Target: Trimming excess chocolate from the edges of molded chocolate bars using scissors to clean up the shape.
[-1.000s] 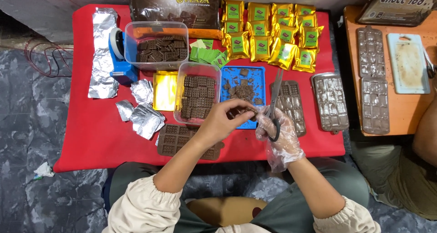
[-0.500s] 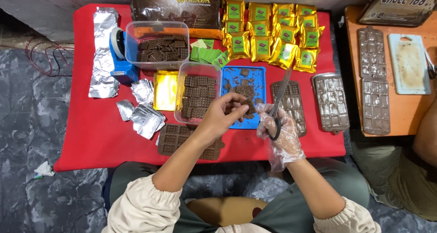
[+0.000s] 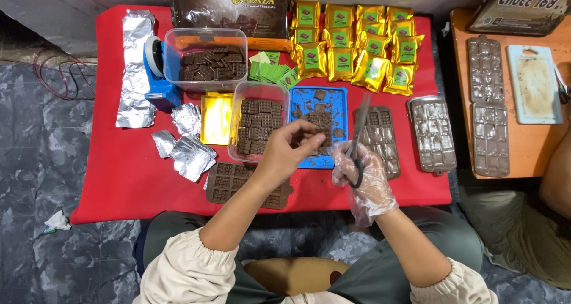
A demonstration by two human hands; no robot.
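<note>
Head view, left hand: the bare left hand (image 3: 285, 152) was curled, its fingertips pinched on a small chocolate piece (image 3: 313, 142) over the near edge of the blue tray (image 3: 339, 105).
Head view, right hand: the right hand (image 3: 363, 176), in a clear plastic glove, was closed around the handles of a pair of scissors (image 3: 358, 139), whose blades pointed away from the person, up along the right side of the blue tray.
Blue tray: it lay on the red worktop (image 3: 119, 173) and carried loose chocolate pieces and crumbs.
Clear tub, near: a clear container (image 3: 257, 125) of chocolate squares stood touching the left of the blue tray, just beyond the left hand.
Clear tub, far: a second, larger clear container (image 3: 205, 57) of chocolate stood further back, beside a blue tape dispenser (image 3: 157, 72).
Moulds: a brown mould (image 3: 229, 182) lay partly under the left wrist; a dark mould (image 3: 380, 140) lay just right of the scissors, and a clear one (image 3: 433, 134) further right.
Foil: crumpled foil pieces (image 3: 187, 149) lay left of a gold sheet (image 3: 217, 117).
Packets: gold packets (image 3: 357, 48) were stacked at the far edge.
Side table: an orange table (image 3: 535, 143) to the right carried more moulds.
</note>
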